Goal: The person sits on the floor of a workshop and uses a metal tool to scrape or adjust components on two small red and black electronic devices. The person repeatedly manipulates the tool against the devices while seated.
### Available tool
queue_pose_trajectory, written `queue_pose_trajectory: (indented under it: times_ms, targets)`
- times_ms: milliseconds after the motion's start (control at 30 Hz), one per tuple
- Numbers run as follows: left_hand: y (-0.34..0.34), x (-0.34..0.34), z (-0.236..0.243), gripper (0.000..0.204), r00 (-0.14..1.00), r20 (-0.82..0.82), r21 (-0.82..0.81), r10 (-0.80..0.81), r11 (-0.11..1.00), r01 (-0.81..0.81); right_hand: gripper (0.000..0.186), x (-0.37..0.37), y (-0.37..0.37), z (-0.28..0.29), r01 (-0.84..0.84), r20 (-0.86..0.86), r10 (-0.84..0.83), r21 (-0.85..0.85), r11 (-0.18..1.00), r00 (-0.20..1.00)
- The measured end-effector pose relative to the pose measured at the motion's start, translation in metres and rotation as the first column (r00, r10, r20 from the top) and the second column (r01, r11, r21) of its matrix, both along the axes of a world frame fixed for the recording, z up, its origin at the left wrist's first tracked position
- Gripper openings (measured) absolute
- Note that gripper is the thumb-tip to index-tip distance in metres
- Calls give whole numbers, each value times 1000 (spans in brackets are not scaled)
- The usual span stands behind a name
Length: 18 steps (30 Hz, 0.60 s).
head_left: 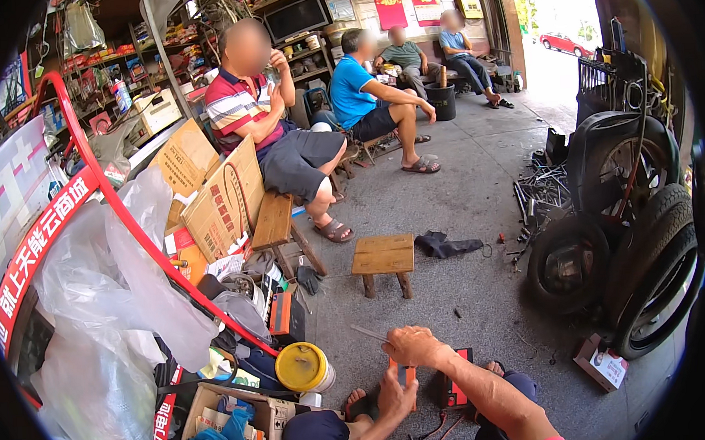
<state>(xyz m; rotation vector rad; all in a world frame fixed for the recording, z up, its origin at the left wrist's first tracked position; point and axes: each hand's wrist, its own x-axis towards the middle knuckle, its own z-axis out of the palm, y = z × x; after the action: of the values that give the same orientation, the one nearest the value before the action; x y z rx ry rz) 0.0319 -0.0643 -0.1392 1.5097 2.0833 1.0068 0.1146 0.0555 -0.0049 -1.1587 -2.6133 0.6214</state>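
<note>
My right hand (415, 346) is closed around a thin, flat metal tool (368, 332) whose grey blade sticks out to the left. Its handle end is hidden in the fist, so the exact kind cannot be told. Just below, my left hand (395, 393) grips an orange box-shaped block (409, 380), thumb on its face and fingers along the side. The right wrist passes over the block's upper end and partly covers it. Close on the right stands a red-and-black battery-like block (459, 382), partly behind my right forearm. Dark and reddish cables (442, 428) lie on the floor below it.
A yellow-lidded bucket (305, 367) and an open carton (266, 412) with blue cloth stand left. Ahead is a low wooden stool (382, 256). Tyres (653, 262) and scattered tools (538, 192) lie right. Several people sit along the left and back.
</note>
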Motion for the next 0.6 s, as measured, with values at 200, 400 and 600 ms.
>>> queue_pose_trajectory:
  times_ms: [200, 400, 600]
  targets:
    - [57, -48, 7, 9, 733, -120, -60, -669, 742, 668, 54, -3, 6, 35, 21, -15, -60, -834, 551, 998]
    - [77, -50, 9, 16, 699, 233, -44, -676, 711, 702, 56, -2, 12, 34, 22, -36, -89, -817, 577, 995]
    - [82, -33, 12, 28, 343, 816, 249, -465, 818, 518, 53, 0, 13, 26, -6, -85, -93, -770, 638, 992]
